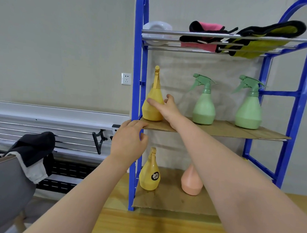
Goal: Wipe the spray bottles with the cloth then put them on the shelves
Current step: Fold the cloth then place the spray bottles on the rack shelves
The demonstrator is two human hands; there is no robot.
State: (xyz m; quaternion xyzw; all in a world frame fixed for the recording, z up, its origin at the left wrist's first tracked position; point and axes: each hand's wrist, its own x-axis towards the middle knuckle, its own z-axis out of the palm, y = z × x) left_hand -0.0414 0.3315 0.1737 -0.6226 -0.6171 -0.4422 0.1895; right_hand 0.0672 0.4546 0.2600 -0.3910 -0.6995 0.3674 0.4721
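A blue plastic shelf rack (137, 90) fills the right half of the frame, standing on a wooden table (143, 226). On its middle shelf, lined with cardboard (219, 131), a yellow spray bottle (153, 105) stands upright at the left end, with two green spray bottles (204, 104) (249, 108) upright to its right, well apart from each other. The right hand (164, 106), reaching up from the lower right of the frame, is at the yellow bottle's body, thumb across its front and fingers round its right side; the grasp looks light, and whether it is letting go cannot be told. The left hand (130, 140), just left of centre, has loosely curled fingers touching the shelf's front edge and holds nothing.

On the bottom shelf stand a second yellow bottle with a dark sticker (149, 175) and a pink bottle (192, 182), its top hidden behind the right forearm. The top shelf carries pink (205, 32) and yellow-green cloths (263, 40) and a white dish (156, 32).

The step looks like setting the yellow bottle in place; to do it well, seat the base flat on the cardboard, clear of the blue upright; steady the shelf edge with the left hand; withdraw the right without brushing the tall nozzle.
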